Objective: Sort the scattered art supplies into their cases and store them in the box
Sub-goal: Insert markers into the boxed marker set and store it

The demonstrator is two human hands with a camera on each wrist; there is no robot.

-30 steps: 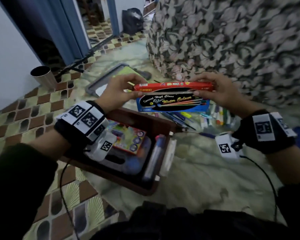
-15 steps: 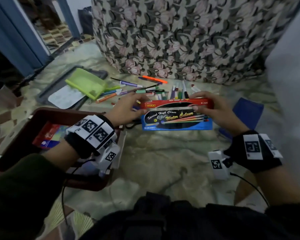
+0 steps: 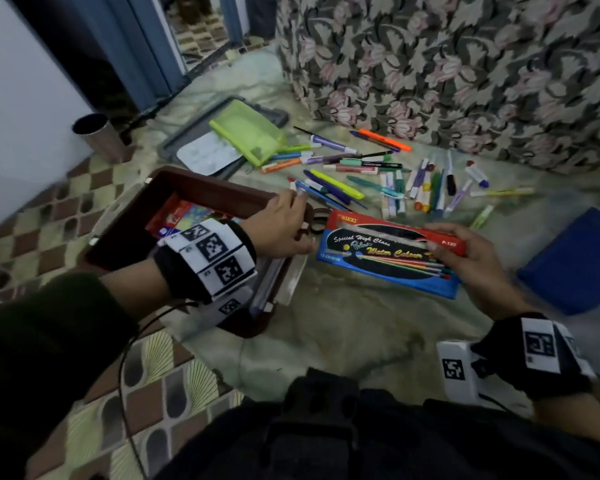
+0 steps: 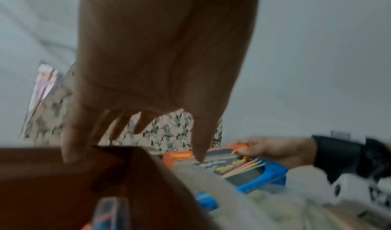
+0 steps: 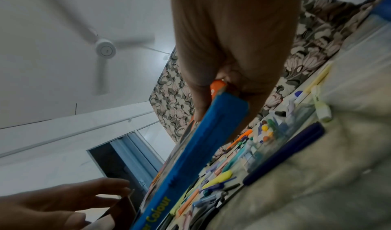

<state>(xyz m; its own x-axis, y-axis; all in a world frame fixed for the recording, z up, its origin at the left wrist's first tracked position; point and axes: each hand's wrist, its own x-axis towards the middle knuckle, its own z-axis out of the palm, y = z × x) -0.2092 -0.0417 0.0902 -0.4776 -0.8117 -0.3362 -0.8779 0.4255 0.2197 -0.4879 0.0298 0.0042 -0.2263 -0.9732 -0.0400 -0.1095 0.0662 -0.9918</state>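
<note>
One box, "NIKKI", "Special High Class Water Colour"

I count one brown box, one red-and-blue water colour case, one green mesh pouch at eleven o'clock, one grey tray, one blue case at three, one metal cup, two hands. The loose pens at twelve: roughly thirty, too jumbled to number exactly.
</note>
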